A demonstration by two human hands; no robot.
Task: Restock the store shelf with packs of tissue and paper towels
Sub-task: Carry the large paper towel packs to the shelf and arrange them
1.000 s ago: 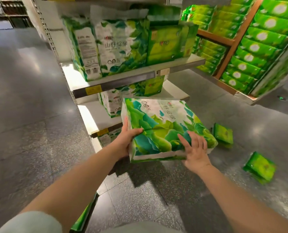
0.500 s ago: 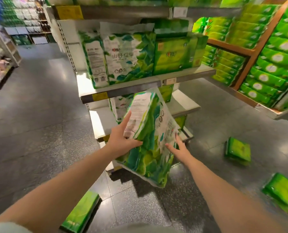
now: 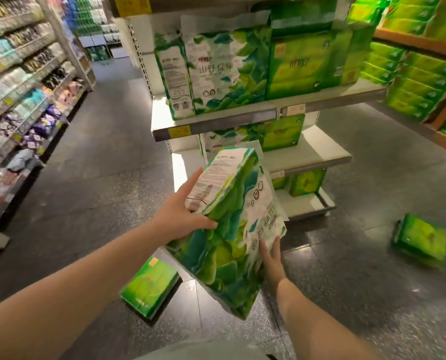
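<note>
Tissue pack (image 3: 232, 229) now upended (both hands gripping)

A large pack of tissue (image 3: 229, 229), wrapped in white plastic printed with green and teal leaves, is held tilted in the air in front of the store shelf (image 3: 268, 118), its printed white end turned up and leftward. It is gripped at that upper end by the left hand (image 3: 183, 216) and supported on its lower right face by the right hand (image 3: 270, 255). A matching pack (image 3: 227, 71) is stood upright on the shelf, beside a plain green pack (image 3: 307, 63). Two green packs are left lying on the floor: one (image 3: 149, 289) below the held pack, one (image 3: 422, 242) right of the shelf.
</note>
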